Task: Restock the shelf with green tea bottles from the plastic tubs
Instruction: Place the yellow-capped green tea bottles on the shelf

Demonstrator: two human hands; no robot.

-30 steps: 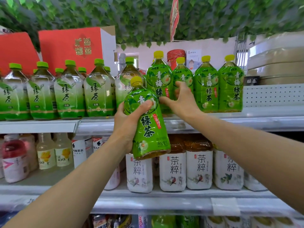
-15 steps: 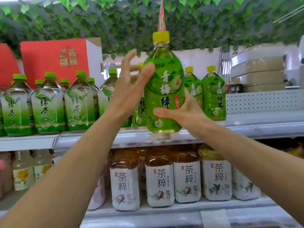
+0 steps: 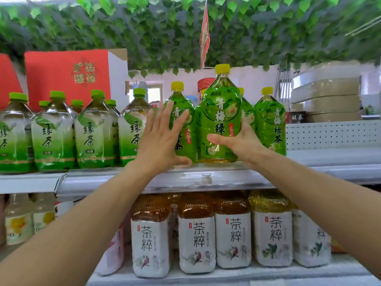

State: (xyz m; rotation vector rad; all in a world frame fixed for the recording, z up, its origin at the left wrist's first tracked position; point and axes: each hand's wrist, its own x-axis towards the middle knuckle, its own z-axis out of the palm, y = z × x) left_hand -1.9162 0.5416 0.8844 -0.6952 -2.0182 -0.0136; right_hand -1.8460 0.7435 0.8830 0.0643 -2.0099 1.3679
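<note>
A green tea bottle with a yellow cap stands at the front of the upper shelf. My right hand grips its lower right side, thumb across the front. My left hand is open with fingers spread, its palm against a second yellow-capped green tea bottle just to the left. More yellow-capped bottles stand to the right and behind. No plastic tub is in view.
Green-capped tea bottles fill the upper shelf's left part. Red boxes stand behind them. White-labelled amber tea bottles line the lower shelf. Flat beige boxes sit stacked at the right, on a perforated white panel. Leaf garlands hang overhead.
The bottle went from my left hand up into my right hand and down onto the shelf front. My left hand let go and moved onto the neighbouring bottle.
</note>
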